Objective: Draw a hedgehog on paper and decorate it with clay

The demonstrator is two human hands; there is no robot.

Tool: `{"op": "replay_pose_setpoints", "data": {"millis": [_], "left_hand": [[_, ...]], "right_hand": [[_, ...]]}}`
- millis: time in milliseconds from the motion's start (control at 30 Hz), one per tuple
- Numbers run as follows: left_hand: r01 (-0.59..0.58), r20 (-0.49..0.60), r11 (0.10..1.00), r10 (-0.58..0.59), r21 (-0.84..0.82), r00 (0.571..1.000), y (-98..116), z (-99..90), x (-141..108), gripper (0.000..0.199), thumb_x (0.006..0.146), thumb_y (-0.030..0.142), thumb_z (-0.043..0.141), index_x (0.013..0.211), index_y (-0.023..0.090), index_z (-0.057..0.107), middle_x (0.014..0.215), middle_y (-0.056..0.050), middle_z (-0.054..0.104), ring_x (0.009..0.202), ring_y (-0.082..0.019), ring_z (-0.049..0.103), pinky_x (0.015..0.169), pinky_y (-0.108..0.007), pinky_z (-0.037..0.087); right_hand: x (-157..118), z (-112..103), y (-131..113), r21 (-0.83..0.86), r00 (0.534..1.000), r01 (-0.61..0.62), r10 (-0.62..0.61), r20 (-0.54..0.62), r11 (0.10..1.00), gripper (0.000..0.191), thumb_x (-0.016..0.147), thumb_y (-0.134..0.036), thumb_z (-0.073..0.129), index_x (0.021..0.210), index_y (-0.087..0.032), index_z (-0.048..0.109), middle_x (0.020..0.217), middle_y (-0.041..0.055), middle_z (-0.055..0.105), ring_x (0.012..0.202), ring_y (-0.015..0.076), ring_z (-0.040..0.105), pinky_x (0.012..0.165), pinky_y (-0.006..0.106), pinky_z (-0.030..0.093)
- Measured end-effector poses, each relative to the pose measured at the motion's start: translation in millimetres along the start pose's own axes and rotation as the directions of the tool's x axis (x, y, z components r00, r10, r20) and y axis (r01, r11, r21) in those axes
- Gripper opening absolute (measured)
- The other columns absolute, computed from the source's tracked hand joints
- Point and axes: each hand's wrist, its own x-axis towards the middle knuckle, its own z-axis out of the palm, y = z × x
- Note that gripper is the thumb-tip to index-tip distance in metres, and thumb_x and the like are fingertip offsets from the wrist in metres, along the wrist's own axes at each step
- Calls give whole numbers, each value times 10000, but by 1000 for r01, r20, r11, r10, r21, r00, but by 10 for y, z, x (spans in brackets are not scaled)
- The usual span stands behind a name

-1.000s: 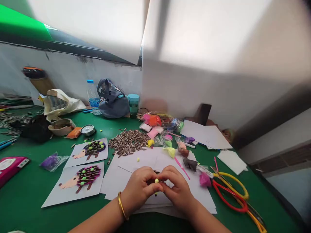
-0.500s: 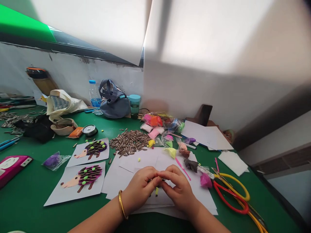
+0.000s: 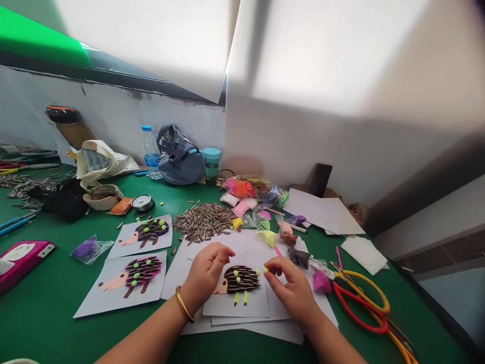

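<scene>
Hedgehog card (image 3: 255,309) lies between the hands, flat on loose white sheets (image 3: 278,328), probably so the sheets back the work and keep it off the green tabletop (image 3: 49,323). Left hand (image 3: 204,273) is over the card's left side, hiding the snout tip; fingers curled, tips close together, cannot tell if anything is between them. Right hand (image 3: 291,284) is just off the card's right edge, thumb and fingertip pinched on a small yellow ball (image 3: 265,270); the light tip grip looks chosen to avoid squashing it, likely soft clay. Ball is near the hedgehog's rear, beside a yellow dot (image 3: 257,272) there. Two more yellow dots sit on the spines, near the left fingers.

Striped seeds (image 3: 202,221) pile beyond the sheets, colored clay packets (image 3: 268,237) ahead and to the right; both likely put there for easy reach. Scissors (image 3: 364,302) lie right, out of the working spot. Two similar hedgehog cards (image 3: 151,298) sit left, well apart from the hands, maybe parked as finished or for reference.
</scene>
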Motion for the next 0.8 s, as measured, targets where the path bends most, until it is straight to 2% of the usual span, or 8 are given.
{"op": "replay_pose_setpoints", "data": {"millis": [133,400,633,700,800], "left_hand": [[94,-45,995,-96,-34,994,-42,-47,44,448,952,475,374,829,174,682,717,-43,617,718,-189,591,682,-308,458],[120,-39,992,-122,-35,992,-27,-26,46,442,939,482,384,831,175,682,717,-41,625,718,-189,600,674,-303,467],[116,-37,993,-115,15,993,-14,-26,44,423,950,448,379,835,176,683,731,-42,643,730,-191,614,685,-308,480],[94,-17,994,-93,51,995,-19,-23,50,393,953,428,393,852,179,680,781,-46,658,770,-192,618,715,-313,483],[29,86,990,-41,139,995,-26,-3,50,279,932,377,473,892,192,679,885,-46,672,854,-194,614,780,-322,481]], "right_hand": [[-89,61,28,-87,992,-85,92,89,993,90,873,-155,552,910,-220,602,895,23,634,797,165,563,722,282,462],[-60,114,30,-300,991,30,10,132,953,102,871,-176,610,931,-225,677,899,50,602,867,209,562,754,336,460],[-51,130,40,-338,992,38,6,128,940,60,847,-175,659,878,-222,681,855,43,605,832,209,568,718,329,453],[-48,131,34,-347,991,43,4,134,937,51,848,-181,662,873,-220,682,854,43,608,831,210,570,715,327,449],[-49,128,35,-358,990,42,10,142,933,49,854,-189,659,882,-219,686,854,44,607,834,212,568,719,329,446]]}}
